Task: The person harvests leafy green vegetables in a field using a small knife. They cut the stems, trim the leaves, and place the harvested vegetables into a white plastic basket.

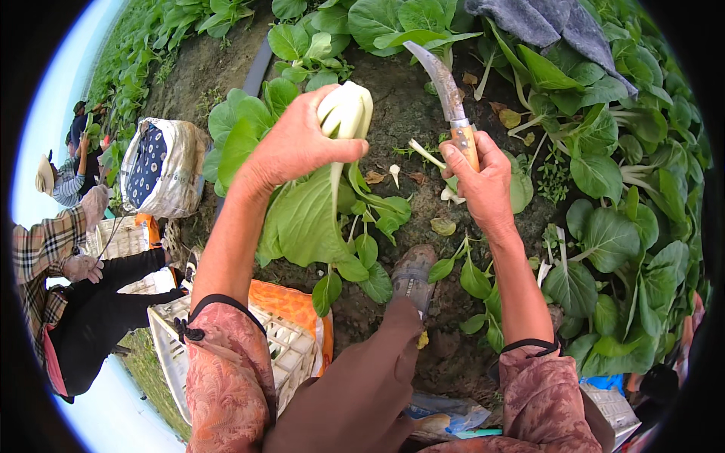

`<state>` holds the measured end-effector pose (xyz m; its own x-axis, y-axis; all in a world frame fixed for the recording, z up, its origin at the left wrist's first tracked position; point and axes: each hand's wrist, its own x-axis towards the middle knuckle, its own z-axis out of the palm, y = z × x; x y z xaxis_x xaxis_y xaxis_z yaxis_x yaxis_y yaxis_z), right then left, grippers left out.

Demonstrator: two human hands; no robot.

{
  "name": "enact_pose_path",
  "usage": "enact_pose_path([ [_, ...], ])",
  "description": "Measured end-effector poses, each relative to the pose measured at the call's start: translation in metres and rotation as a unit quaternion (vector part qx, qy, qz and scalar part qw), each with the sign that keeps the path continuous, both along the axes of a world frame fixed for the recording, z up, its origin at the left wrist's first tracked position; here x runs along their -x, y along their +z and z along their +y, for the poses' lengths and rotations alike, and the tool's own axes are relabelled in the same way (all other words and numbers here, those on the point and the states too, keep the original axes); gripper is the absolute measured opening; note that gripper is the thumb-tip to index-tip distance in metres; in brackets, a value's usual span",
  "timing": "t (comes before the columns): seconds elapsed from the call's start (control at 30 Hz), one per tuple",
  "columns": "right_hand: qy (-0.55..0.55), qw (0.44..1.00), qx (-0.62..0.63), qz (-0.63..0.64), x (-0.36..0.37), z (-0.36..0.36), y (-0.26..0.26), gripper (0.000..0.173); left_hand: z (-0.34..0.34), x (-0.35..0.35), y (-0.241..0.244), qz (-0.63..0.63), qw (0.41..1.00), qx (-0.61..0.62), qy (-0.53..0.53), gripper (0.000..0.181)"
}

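Note:
My left hand [306,139] grips a head of bok choy [346,110] by its pale stalks, the cut base pointing up and away, its broad green leaves hanging down towards my shoe. In my right hand [478,175] is a harvesting knife [444,82] with a curved, soiled blade and a wooden handle, the blade pointing up and to the left. A loose stalk [427,154] with a green leaf lies beside or under my right fingers; which, I cannot tell. Small trimmed pieces [395,172] and yellowed leaves [443,226] lie on the soil between my hands.
Rows of leafy bok choy [614,240] grow at the right and top. A grey cloth [535,21] lies over some leaves. White plastic crates [294,345] stand at lower left, near a white woven sack [192,164]. Several co-workers are at the left. My shoe [413,277] rests on soil.

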<state>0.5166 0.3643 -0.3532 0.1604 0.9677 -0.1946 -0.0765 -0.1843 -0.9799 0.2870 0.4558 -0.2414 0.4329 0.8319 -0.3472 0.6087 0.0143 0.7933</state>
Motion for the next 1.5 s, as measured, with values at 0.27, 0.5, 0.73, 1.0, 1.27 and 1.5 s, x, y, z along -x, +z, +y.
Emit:
enact_pose_path([
  [0.27, 0.186, 0.960, 0.052, -0.201, 0.082, 0.024, -0.064, 0.030, 0.058, 0.055, -0.058, 0.556, 0.784, -0.129, -0.242, 0.039],
  [0.5, 0.218, 0.943, 0.075, -0.240, 0.145, 0.048, -0.086, 0.030, 0.035, 0.107, -0.118, 0.570, 0.799, 0.025, -0.189, 0.070],
  [0.73, 0.245, 0.932, 0.140, -0.229, 0.172, 0.048, -0.101, 0.030, 0.035, 0.120, -0.124, 0.548, 0.816, 0.018, -0.184, 0.064],
  [1.0, 0.203, 0.944, 0.204, -0.162, 0.196, 0.057, -0.111, 0.032, 0.028, 0.115, -0.131, 0.581, 0.797, 0.008, -0.165, 0.061],
  [1.27, 0.177, 0.955, 0.192, -0.144, 0.160, -0.001, -0.117, 0.032, -0.011, 0.120, -0.127, 0.560, 0.804, -0.078, -0.182, 0.079],
  [1.5, 0.021, 0.975, 0.177, 0.133, 0.084, -0.013, -0.079, 0.023, -0.032, 0.077, -0.089, 0.464, 0.846, -0.153, -0.213, 0.087],
])
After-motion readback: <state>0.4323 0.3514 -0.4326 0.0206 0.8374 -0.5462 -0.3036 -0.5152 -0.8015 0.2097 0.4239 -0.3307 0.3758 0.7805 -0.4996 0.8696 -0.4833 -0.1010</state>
